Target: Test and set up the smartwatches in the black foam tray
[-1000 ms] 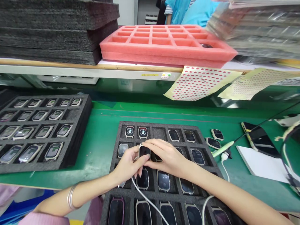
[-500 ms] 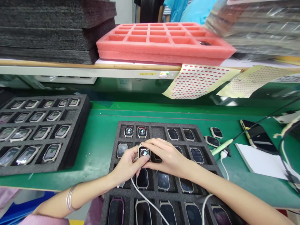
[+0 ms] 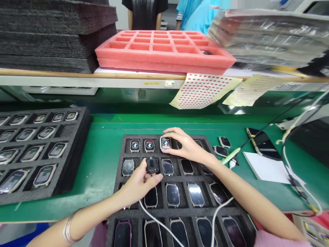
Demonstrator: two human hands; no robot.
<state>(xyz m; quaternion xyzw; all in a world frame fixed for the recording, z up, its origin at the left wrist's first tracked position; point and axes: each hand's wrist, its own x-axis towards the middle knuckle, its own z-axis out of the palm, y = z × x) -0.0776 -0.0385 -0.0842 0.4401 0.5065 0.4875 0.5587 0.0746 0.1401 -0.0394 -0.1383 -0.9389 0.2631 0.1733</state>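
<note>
My left hand (image 3: 137,183) grips a small square black charging dock (image 3: 153,165) between thumb and fingers. A white cable (image 3: 160,223) runs down from below this hand. Farther up, my right hand (image 3: 189,145) pinches a smartwatch (image 3: 165,142) with a lit screen at the third compartment of the back row. Whether that watch rests on the compartment floor is unclear. Below both hands lies the black foam tray (image 3: 128,213), full of watch cases. Two lit watches, one a smartwatch with a red-edged face (image 3: 149,145), sit left of the held one. My right hand hides part of the back row.
Another foam tray of watches (image 3: 74,164) stands left. Two loose watches (image 3: 224,141), a green-handled tool (image 3: 230,156), a phone (image 3: 264,144) and a white box (image 3: 267,168) lie right. A shelf above bears pink foam (image 3: 164,56). People stand behind it.
My hands were together around the lit smartwatch. The right hand has carried it away from me to the back row, while the left keeps the dock, now uncovered. The view has shifted slightly.
</note>
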